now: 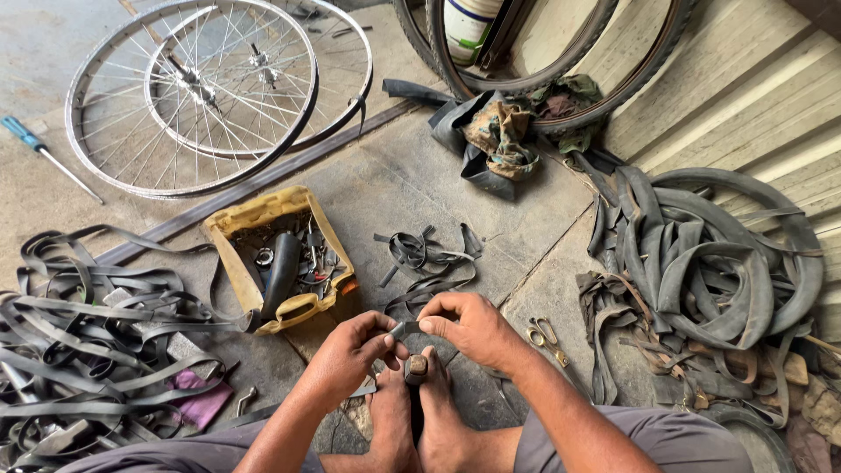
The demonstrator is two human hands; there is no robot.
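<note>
I sit on a concrete floor with my bare feet (415, 419) together in front of me. My left hand (352, 352) and my right hand (467, 326) meet just above my toes. Both pinch a small dark piece of rubber (404, 329) between thumbs and fingertips. A small dark object (417, 367) stands between my big toes, right below the hands. Scissors (547, 337) with yellowish handles lie on the floor just right of my right hand.
A yellow tray (229, 226) of small tools and parts sits ahead on the left. Cut rubber strips (420, 254) lie ahead. Heaps of inner tubes (701, 263) and strips (79, 333) flank me. Bicycle rims (193, 88), a blue-handled screwdriver (35, 144) and rags (499, 136) lie beyond.
</note>
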